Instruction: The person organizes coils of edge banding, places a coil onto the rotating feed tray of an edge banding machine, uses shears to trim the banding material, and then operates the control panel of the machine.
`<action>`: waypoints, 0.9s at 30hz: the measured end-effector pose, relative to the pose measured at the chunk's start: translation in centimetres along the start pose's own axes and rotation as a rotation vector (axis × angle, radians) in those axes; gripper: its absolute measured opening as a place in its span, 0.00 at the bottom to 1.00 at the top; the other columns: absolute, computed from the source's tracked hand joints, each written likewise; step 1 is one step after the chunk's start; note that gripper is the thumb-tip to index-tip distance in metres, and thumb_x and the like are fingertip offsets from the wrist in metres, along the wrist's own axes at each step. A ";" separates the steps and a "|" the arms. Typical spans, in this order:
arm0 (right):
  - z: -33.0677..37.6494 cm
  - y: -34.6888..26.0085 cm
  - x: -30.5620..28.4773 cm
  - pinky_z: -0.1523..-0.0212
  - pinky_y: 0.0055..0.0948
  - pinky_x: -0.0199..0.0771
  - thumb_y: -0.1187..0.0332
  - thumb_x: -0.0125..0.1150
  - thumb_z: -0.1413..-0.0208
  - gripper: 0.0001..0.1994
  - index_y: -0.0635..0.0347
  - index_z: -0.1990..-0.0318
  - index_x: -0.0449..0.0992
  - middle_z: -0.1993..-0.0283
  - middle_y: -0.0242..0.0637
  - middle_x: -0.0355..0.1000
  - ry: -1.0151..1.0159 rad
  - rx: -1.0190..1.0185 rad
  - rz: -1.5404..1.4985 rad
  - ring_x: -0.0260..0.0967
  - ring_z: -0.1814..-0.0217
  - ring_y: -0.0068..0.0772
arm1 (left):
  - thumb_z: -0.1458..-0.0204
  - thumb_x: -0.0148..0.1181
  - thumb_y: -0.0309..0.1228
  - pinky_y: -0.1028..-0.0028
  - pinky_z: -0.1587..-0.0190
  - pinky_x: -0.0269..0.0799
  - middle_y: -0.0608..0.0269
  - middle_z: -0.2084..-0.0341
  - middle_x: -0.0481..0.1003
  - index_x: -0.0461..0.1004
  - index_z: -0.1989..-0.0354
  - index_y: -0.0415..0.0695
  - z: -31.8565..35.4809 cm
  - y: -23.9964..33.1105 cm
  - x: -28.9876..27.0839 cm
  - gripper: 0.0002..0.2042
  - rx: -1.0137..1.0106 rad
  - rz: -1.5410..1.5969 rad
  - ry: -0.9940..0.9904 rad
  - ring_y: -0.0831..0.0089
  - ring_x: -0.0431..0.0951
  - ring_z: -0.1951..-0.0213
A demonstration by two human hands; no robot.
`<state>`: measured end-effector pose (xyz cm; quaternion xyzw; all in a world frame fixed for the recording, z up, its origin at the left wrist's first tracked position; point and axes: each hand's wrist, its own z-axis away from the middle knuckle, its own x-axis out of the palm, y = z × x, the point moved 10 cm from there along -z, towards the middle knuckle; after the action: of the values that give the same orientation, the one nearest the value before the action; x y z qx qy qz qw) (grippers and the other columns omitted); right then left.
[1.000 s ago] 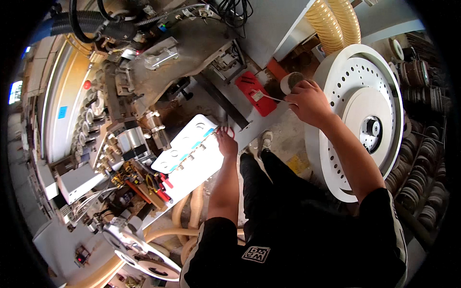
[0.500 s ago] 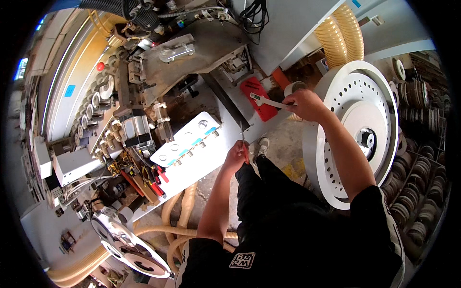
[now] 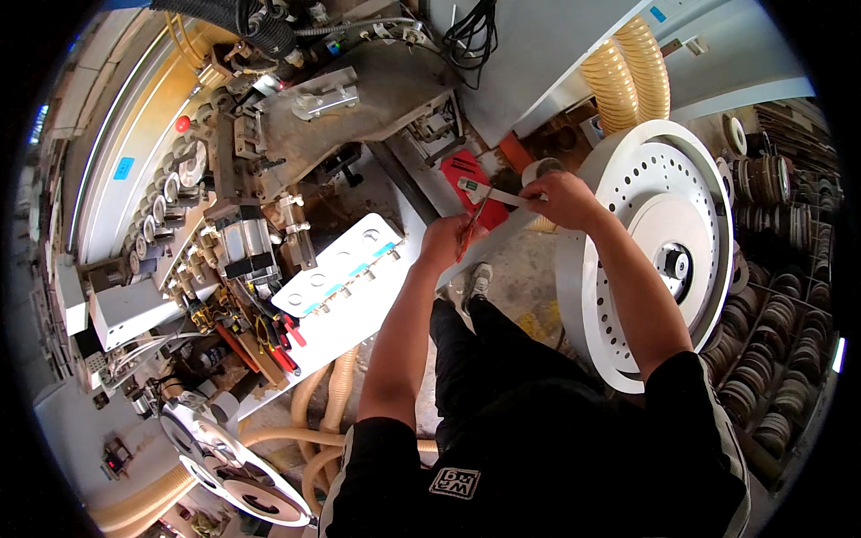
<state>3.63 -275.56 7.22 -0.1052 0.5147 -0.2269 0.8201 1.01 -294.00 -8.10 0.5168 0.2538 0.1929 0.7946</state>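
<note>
My right hand (image 3: 558, 199) is closed around the end of a pale digital caliper (image 3: 504, 195), its small display toward the left. In my closed left hand (image 3: 441, 242) is a thin pointed tool with a red handle (image 3: 466, 237); its exact kind is not clear. The tool's tip reaches up to the caliper, and I cannot tell whether they touch. Beneath the caliper, a flat red case (image 3: 459, 169) with dark printing lies on the light bench top. A white panel with round dials and blue strips (image 3: 341, 269) stands left of my left hand.
A large white wheel with holes (image 3: 619, 269) stands close by my right forearm. Several pliers with red handles (image 3: 285, 341) lie at the bench's left end. Ribbed hoses (image 3: 336, 394) run below. Racks of discs (image 3: 762, 359) fill the right side; a dusty machine (image 3: 377, 99) stands at the back.
My left hand has moved up and forward, bringing the red-handled tool to the caliper. My right hand keeps hold of the caliper, nearly in the same place.
</note>
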 end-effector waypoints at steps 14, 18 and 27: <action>1.9 -2.5 -2.2 0.40 0.39 0.65 0.67 0.62 0.55 0.07 0.48 0.68 0.84 0.58 0.32 0.76 0.295 -0.073 0.474 0.68 0.43 0.39 | 0.49 0.65 0.40 0.56 0.57 0.76 0.47 0.65 0.81 0.77 0.54 0.41 7.8 -15.6 -5.2 0.18 -0.343 -0.437 0.440 0.49 0.82 0.60; 0.9 -2.5 -1.2 0.43 0.40 0.66 0.67 0.62 0.54 0.05 0.47 0.71 0.84 0.61 0.33 0.75 0.282 -0.061 0.528 0.70 0.45 0.39 | 0.48 0.64 0.36 0.56 0.55 0.76 0.48 0.56 0.80 0.75 0.47 0.44 8.6 -10.1 -6.9 0.20 -0.063 -0.439 0.675 0.50 0.81 0.58; -3.3 -5.9 -2.3 0.61 0.41 0.76 0.69 0.61 0.52 0.02 0.51 0.73 0.79 0.62 0.36 0.72 0.488 -0.121 0.308 0.75 0.59 0.43 | 0.44 0.63 0.27 0.68 0.58 0.78 0.56 0.58 0.81 0.75 0.49 0.43 14.1 -2.4 -9.8 0.14 0.010 -0.091 0.592 0.63 0.83 0.59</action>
<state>-1.70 -279.41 9.92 -0.0171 0.7191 -0.0871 0.6892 1.81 -310.70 -3.60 0.4300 0.4983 0.2984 0.6913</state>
